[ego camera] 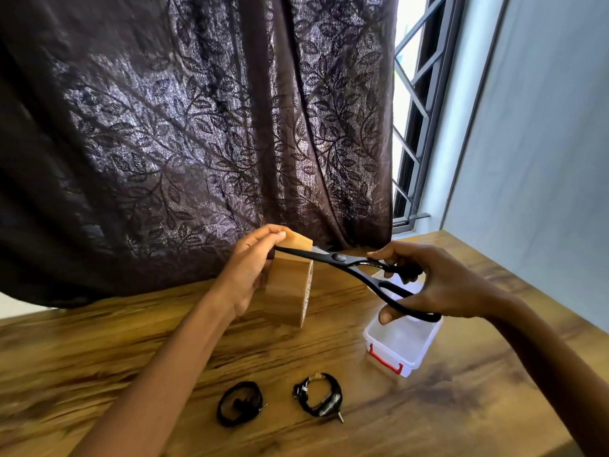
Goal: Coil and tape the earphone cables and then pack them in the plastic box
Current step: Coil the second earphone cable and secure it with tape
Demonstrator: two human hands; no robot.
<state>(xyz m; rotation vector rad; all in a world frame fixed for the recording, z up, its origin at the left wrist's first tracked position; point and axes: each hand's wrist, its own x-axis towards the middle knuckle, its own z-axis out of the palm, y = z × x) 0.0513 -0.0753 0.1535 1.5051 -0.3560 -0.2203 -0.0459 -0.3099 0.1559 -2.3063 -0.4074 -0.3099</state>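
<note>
Cutting tape was the step in hand, far as I could judge. The left hand (250, 275) had the brown tape roll (288, 291) lifted off the wooden table (131, 341), fingers wrapped round its back while thumb and fingertips pinched the pulled-out tape end (298, 240) up top, probably to keep that strip taut for a clean snip. The right hand (435, 285) was clenched through the handles of the black scissors (342, 258), blades lying across the strip just beside the left fingertips, looking nearly closed.

Two earphone cables sat well below both hands near the table's front edge: the left coil (240, 404) looked bare, the right coil (318, 394) seemed to carry a bit of tape already, though that was small and hard to confirm. The plastic box (400, 344) stood open right under the right hand's fingers, empty from what showed, so packing wasn't started.
</note>
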